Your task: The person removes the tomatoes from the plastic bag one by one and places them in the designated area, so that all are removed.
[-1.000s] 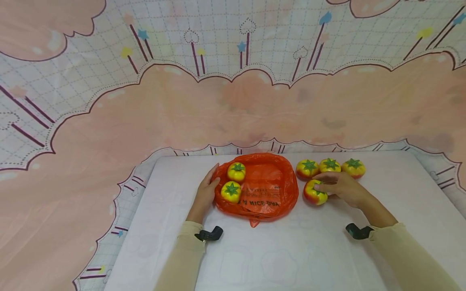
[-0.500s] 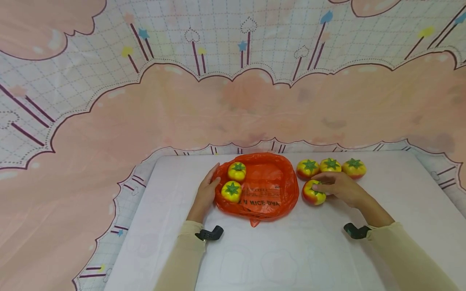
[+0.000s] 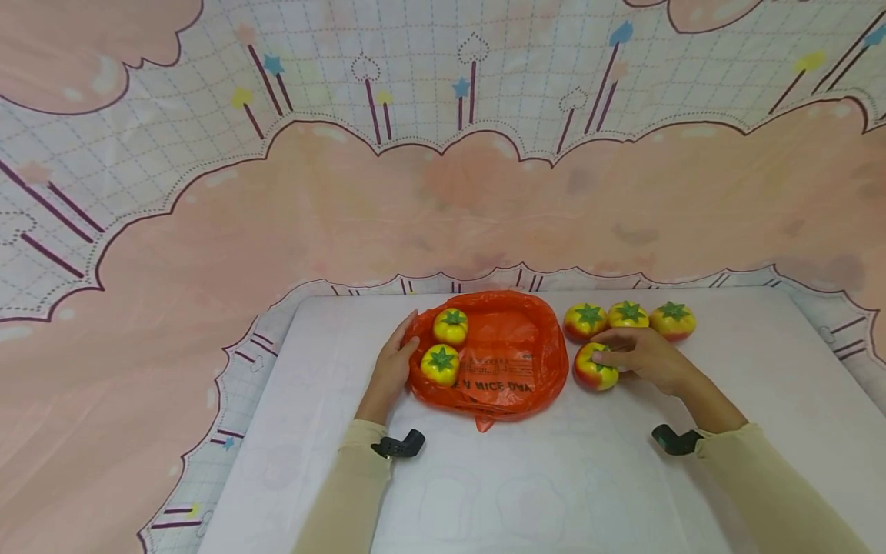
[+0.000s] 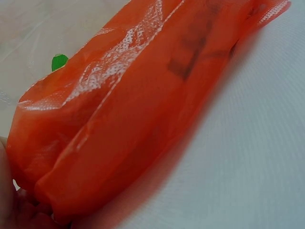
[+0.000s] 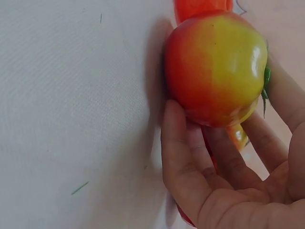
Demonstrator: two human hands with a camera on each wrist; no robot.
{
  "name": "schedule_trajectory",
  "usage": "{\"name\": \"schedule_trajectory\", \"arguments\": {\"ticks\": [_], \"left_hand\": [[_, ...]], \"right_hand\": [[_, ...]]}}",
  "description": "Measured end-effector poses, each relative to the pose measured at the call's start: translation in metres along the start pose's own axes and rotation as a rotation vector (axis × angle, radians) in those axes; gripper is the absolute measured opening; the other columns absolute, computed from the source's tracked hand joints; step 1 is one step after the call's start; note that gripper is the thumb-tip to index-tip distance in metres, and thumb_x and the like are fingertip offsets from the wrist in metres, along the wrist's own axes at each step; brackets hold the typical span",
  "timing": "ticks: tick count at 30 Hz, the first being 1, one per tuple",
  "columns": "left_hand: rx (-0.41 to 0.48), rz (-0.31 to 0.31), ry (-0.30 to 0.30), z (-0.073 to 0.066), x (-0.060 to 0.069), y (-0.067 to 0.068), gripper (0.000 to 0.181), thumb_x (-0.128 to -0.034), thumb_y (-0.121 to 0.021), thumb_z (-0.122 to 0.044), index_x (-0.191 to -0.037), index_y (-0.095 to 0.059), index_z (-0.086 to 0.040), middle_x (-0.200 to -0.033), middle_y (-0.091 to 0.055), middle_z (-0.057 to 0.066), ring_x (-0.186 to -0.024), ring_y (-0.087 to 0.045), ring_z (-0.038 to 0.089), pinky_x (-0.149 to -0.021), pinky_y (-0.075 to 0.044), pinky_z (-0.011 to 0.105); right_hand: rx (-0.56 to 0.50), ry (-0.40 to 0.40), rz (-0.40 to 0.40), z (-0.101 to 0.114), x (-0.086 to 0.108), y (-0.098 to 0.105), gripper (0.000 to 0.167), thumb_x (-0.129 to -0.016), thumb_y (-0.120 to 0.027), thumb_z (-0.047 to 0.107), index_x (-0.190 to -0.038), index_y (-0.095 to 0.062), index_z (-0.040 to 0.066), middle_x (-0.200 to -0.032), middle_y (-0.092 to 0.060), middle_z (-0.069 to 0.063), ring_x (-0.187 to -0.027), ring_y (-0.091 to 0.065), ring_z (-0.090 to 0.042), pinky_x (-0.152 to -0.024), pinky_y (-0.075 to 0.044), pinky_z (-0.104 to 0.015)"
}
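A red plastic bag [image 3: 494, 338] lies with its rim rolled open on the table, two yellow tomato-like fruits [image 3: 440, 365] inside at its left. Against the bag's left side rests my left hand [image 3: 390, 373]; its fingertips are partly hidden by the rim, and the left wrist view shows the bag's red side [image 4: 124, 114] beside a bit of the hand. To the right of the bag, my right hand [image 3: 654, 359] holds a red-yellow fruit [image 3: 592, 369] between thumb and curled fingers. The right wrist view shows that fruit [image 5: 214, 69] close to the table, the fingers around it.
Three more red-yellow fruits [image 3: 628, 315] stand in a row behind my right hand, near the back edge of the white table [image 3: 512, 492]. A patterned cloth [image 3: 484, 208] hangs behind the table. Black devices [image 3: 404, 444] are worn on both wrists.
My right hand and the fruit in it have shifted slightly to the left, towards the bag. The left hand and the bag look unmoved.
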State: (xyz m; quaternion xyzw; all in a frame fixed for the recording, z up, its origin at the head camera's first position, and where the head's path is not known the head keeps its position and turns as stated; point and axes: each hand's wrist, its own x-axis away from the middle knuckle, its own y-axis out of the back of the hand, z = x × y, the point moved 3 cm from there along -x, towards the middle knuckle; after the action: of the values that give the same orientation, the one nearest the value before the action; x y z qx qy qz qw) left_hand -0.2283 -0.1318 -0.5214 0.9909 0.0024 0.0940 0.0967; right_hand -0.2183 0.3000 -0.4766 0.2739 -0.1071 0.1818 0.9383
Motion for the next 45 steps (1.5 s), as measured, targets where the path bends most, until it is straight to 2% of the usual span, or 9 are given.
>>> {"name": "schedule_trajectory", "arguments": {"ticks": [12, 24, 29, 33, 40, 45], "left_hand": [[-0.010, 0.000, -0.003, -0.001, 0.001, 0.000, 0.050, -0.1082, -0.046, -0.030, -0.156, -0.038, -0.043, -0.165, -0.034, -0.011, -0.157, -0.023, 0.020, -0.127, -0.023, 0.052], [0.001, 0.004, -0.006, 0.000, 0.001, 0.001, 0.050, -0.1078, -0.047, -0.030, -0.155, -0.039, -0.044, -0.165, -0.034, -0.011, -0.157, -0.023, 0.021, -0.127, -0.024, 0.051], [0.001, 0.004, -0.007, 0.000, 0.001, 0.001, 0.049, -0.1078, -0.047, -0.030, -0.153, -0.039, -0.048, -0.165, -0.034, -0.011, -0.158, -0.023, 0.020, -0.127, -0.024, 0.051], [-0.002, 0.002, -0.007, 0.000, 0.001, 0.001, 0.051, -0.1078, -0.047, -0.030, -0.156, -0.038, -0.044, -0.166, -0.034, -0.010, -0.158, -0.023, 0.021, -0.126, -0.024, 0.052], [0.011, 0.003, 0.000, 0.000, 0.001, 0.001, 0.051, -0.1080, -0.047, -0.029, -0.156, -0.038, -0.041, -0.166, -0.034, -0.010, -0.158, -0.023, 0.022, -0.127, -0.024, 0.052], [0.012, 0.004, -0.006, -0.001, 0.001, 0.001, 0.050, -0.1080, -0.047, -0.029, -0.156, -0.039, -0.041, -0.165, -0.034, -0.010, -0.157, -0.023, 0.021, -0.127, -0.024, 0.051]], "right_hand": [[0.069, -0.008, -0.016, 0.006, 0.005, 0.001, 0.067, -0.089, -0.075, 0.049, -0.139, -0.061, 0.007, -0.142, -0.057, -0.024, -0.119, -0.062, -0.034, -0.086, -0.063, -0.036], [0.131, 0.029, -0.032, 0.012, 0.012, 0.007, 0.063, -0.091, -0.074, 0.047, -0.139, -0.062, 0.007, -0.140, -0.060, -0.023, -0.125, -0.058, -0.042, -0.087, -0.063, -0.039], [0.146, 0.017, -0.039, 0.013, 0.013, 0.010, 0.065, -0.091, -0.074, 0.048, -0.139, -0.061, 0.006, -0.140, -0.060, -0.024, -0.124, -0.060, -0.041, -0.087, -0.063, -0.039], [0.150, 0.002, -0.040, 0.018, 0.016, 0.013, 0.071, -0.090, -0.074, 0.051, -0.142, -0.059, 0.006, -0.141, -0.060, -0.023, -0.121, -0.061, -0.037, -0.087, -0.063, -0.040], [0.141, 0.065, -0.053, 0.026, 0.021, 0.023, 0.063, -0.094, -0.072, 0.042, -0.140, -0.059, 0.002, -0.138, -0.062, -0.022, -0.120, -0.063, -0.037, -0.085, -0.064, -0.039], [0.188, 0.075, -0.084, 0.029, 0.018, 0.028, 0.063, -0.094, -0.073, 0.043, -0.142, -0.058, 0.004, -0.142, -0.058, -0.024, -0.120, -0.062, -0.040, -0.084, -0.064, -0.040]]}}
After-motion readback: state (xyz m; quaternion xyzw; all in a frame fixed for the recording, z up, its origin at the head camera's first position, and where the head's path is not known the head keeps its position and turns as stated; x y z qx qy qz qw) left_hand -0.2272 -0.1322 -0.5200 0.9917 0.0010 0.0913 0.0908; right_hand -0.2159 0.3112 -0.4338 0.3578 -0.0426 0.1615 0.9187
